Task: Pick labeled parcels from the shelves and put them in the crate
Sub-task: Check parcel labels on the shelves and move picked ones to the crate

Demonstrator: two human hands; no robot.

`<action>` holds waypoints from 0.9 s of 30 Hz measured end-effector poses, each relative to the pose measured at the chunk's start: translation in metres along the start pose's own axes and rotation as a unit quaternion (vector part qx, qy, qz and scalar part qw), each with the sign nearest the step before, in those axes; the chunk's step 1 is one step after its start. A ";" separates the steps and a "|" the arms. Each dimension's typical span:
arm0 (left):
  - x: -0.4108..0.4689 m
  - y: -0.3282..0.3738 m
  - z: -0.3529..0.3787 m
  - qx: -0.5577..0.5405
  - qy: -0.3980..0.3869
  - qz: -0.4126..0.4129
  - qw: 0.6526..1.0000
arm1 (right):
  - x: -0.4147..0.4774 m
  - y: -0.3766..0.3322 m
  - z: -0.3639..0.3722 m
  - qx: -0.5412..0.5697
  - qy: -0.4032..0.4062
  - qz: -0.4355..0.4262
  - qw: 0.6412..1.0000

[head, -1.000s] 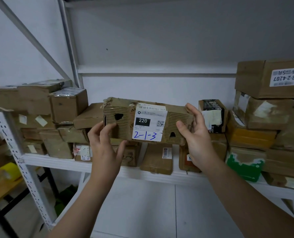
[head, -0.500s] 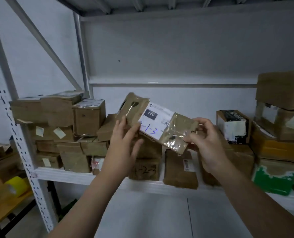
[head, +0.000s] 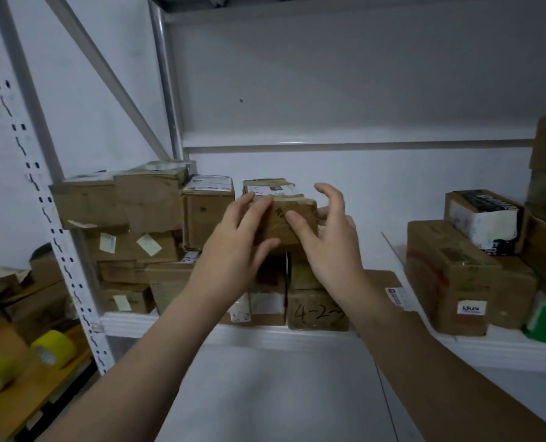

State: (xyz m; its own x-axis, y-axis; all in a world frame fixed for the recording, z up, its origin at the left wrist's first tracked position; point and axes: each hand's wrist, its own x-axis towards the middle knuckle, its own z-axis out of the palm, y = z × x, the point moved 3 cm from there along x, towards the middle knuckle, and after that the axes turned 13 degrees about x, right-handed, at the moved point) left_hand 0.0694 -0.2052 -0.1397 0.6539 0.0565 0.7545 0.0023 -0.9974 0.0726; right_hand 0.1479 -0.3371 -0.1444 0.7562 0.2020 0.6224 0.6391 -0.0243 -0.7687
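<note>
The left hand (head: 233, 250) and right hand (head: 332, 250) hide much of the parcel (head: 276, 223), whose label (head: 270, 189) (on top) blurs unreadably.

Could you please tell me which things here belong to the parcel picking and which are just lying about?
For the job: brown cardboard parcel with a white label on top, touched by the left hand and right hand; white metal shelf of other boxes.
Lying about: two yellow tape rolls on the wooden table, lower left. No crate in view.
</note>
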 end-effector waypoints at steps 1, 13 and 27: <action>0.001 -0.006 0.000 0.014 0.001 0.008 1.000 | 0.002 0.001 0.004 -0.027 -0.012 -0.011 1.000; -0.003 -0.019 0.011 0.139 0.054 0.009 0.989 | -0.002 0.006 0.021 -0.097 -0.053 -0.074 0.991; -0.069 0.095 0.108 -0.006 -0.021 0.134 0.991 | -0.064 0.116 -0.117 -0.181 -0.058 -0.017 0.982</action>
State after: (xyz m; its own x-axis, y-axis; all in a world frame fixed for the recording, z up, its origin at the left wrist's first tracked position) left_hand 0.1060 -0.3089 -0.2551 0.6603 -0.2123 0.7204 -0.1849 -0.9756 -0.1180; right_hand 0.1901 -0.4673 -0.2559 0.7261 0.3182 0.6096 0.6874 -0.3577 -0.6321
